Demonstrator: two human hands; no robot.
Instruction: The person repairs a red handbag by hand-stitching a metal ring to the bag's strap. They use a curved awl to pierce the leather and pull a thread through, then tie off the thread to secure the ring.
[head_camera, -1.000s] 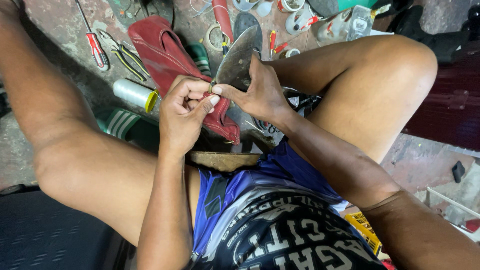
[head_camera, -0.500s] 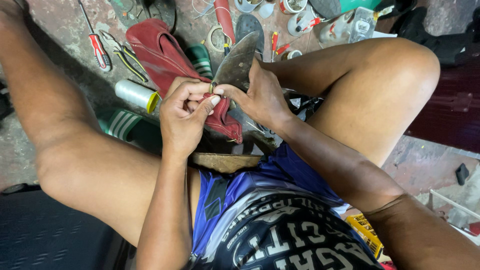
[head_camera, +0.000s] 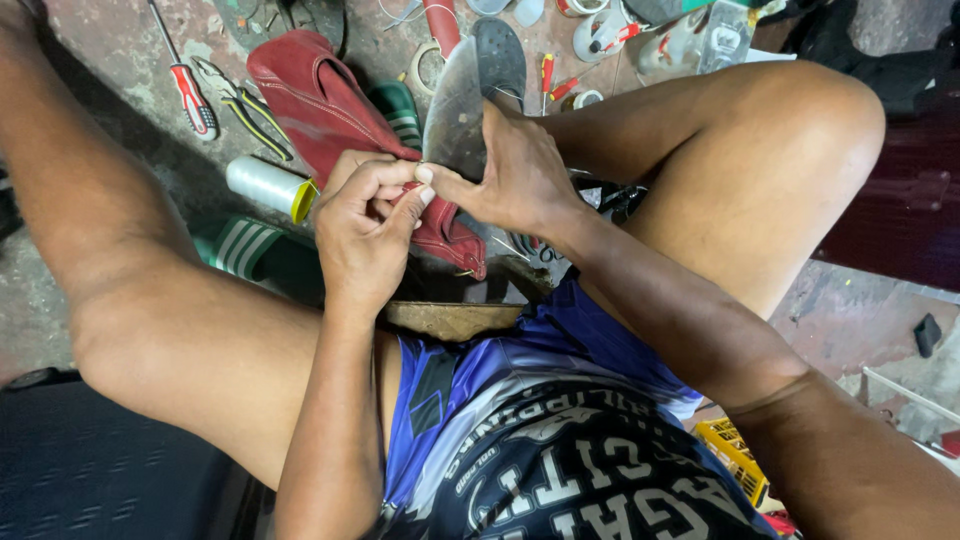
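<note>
I sit with knees apart above a concrete floor. My right hand (head_camera: 515, 175) grips a grey shoe sole (head_camera: 458, 112), holding it upright by its lower edge. My left hand (head_camera: 368, 225) meets it at the sole's bottom rim, thumb and forefinger pinched together there; whatever small thing they pinch is too small to make out. A red shoe upper (head_camera: 330, 100) lies on the floor just behind my left hand, partly hidden by it.
A white thread spool with a yellow end (head_camera: 270, 186), pliers (head_camera: 240, 95) and a red-handled screwdriver (head_camera: 188, 92) lie at the left. A green striped sandal (head_camera: 245, 250) rests by my left thigh. A wooden block (head_camera: 450, 318) sits between my legs. Tape rolls and small containers crowd the top.
Both hands stay joined at the sole's lower edge; the left fingers have shifted slightly. The view has barely moved.
</note>
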